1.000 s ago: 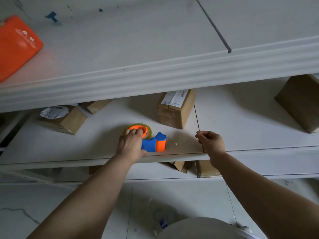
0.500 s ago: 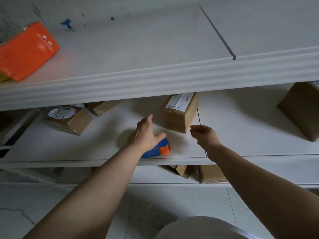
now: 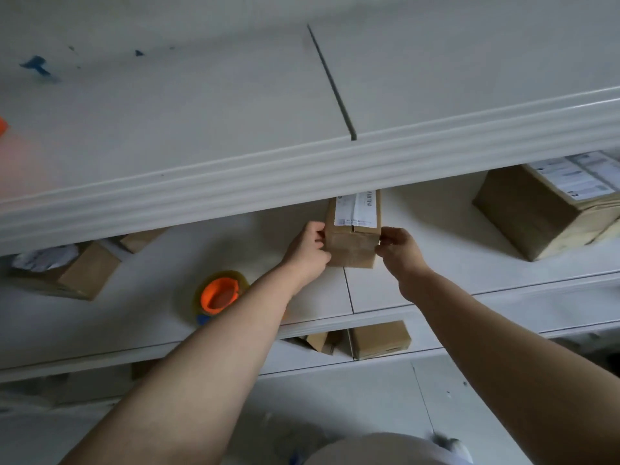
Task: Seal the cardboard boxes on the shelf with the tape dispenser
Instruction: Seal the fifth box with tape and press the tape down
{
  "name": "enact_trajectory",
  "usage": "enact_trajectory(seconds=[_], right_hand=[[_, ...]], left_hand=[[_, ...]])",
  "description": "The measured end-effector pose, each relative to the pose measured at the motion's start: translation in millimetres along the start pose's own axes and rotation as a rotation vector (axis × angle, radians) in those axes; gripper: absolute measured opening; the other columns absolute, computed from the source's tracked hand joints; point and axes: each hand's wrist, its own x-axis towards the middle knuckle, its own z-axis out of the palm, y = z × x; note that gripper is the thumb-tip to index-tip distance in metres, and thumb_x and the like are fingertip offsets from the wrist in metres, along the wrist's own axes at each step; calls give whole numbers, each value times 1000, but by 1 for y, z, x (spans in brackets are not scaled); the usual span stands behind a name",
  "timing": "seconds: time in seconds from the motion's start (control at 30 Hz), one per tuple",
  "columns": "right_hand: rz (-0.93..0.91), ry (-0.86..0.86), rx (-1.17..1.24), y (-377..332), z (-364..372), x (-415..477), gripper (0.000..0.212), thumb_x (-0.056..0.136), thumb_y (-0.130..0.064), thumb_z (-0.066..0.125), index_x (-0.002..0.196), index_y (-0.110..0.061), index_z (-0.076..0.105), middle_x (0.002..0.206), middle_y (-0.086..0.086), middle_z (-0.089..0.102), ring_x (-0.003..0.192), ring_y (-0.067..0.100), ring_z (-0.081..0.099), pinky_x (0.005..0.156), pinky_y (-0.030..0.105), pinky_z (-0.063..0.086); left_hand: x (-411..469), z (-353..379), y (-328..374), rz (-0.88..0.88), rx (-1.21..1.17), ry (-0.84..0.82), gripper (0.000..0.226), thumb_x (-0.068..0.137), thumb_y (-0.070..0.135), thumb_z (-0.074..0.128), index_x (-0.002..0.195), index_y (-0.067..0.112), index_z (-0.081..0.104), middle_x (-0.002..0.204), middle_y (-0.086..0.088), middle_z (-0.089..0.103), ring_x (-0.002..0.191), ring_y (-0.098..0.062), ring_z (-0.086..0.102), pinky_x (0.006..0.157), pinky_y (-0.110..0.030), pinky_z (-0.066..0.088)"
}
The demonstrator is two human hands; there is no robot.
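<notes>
Brown box (image 3: 352,245) stands on the middle shelf (image 3: 436,286), partly under the upper one, and both hands hold it. The left hand (image 3: 307,251) grips its left side with curled fingers; the right hand (image 3: 401,251) pinches its right edge near the top. The dispenser (image 3: 219,293) lies on the same shelf to the left, near the front edge, untouched. I judge the step is pulling this box forward. Next, one hand must steady it while the other takes the dispenser and runs tape along the top seam.
</notes>
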Motion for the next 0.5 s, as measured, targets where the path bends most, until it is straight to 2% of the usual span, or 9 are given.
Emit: enact_trajectory(seconds=[0.07,0.13,0.2,0.27,0.37,0.5], right_hand=[[38,48,-24,5,-28,1,37,84,3,48,117,-10,60,104,4,68,94,18,61,66,21,44],[79,70,-13,12,-58,1,32,85,-1,50,113,-14,58,95,2,70,92,20,63,78,30,51],[120,46,-18,17,-84,-1,34,86,-5,51,118,-17,53,93,4,71,92,21,67,90,40,52],[146,-26,-4,20,-106,-3,32,92,-12,53,123,-16,49,91,8,70,82,20,70,88,40,54],[182,-160,-24,20,-131,-6,23,98,-24,51,120,-17,48,84,7,68,71,19,70,82,40,53],[173,-207,-74,21,-152,2,33,97,-27,52,127,-14,51,87,0,66,86,17,66,79,34,47]], left_hand=[[-3,23,10,22,-12,1,42,85,-2,57,117,19,42,113,-3,55,98,-15,55,87,-27,46],[-9,45,19,11,-29,27,35,85,17,65,112,19,43,109,-2,58,95,-16,58,87,-31,48],[-17,63,28,-20,-14,65,37,84,36,67,108,18,46,100,3,58,91,-14,57,81,-30,47],[-24,78,36,-39,29,94,41,83,47,64,108,20,48,99,5,58,90,-13,57,79,-30,47],[-31,99,48,-66,52,106,33,85,47,60,107,23,52,105,3,62,96,-16,58,83,-33,49],[-41,121,63,-119,43,136,30,87,46,58,107,23,54,103,3,62,94,-16,58,80,-31,47]])
